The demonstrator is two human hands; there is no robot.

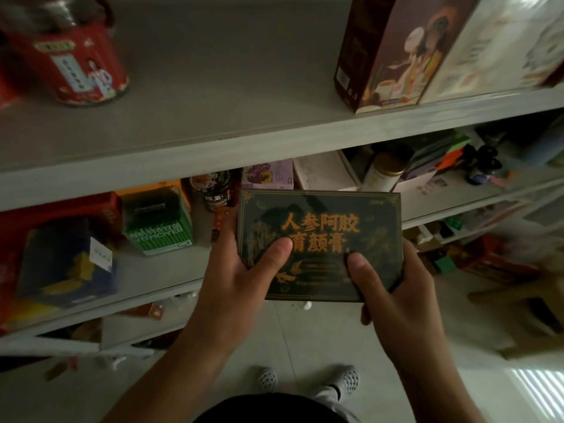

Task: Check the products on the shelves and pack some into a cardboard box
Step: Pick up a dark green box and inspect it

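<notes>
1. Both hands sit closest to the lens. The left hand point(241, 282) and right hand point(399, 297) each pinch a lower corner of the dark green box point(320, 215). Both thumbs point(279, 250) press flat on its printed face, and the other fingers curl behind it, mostly hidden.
2. Held between them, the dark green box has its long axis running left to right. Its face tilts up toward the camera and the gold lettering reads upright. Neither hand is nearer to it than the other.
3. Behind the box's top edge run the shelves point(183, 158). A green-and-white carton point(158, 227) stands to the upper left of the box.
4. Below the box lie floor tiles point(305, 337). No cardboard box is in view, so packing probably means turning away with this two-handed grip kept level.
</notes>
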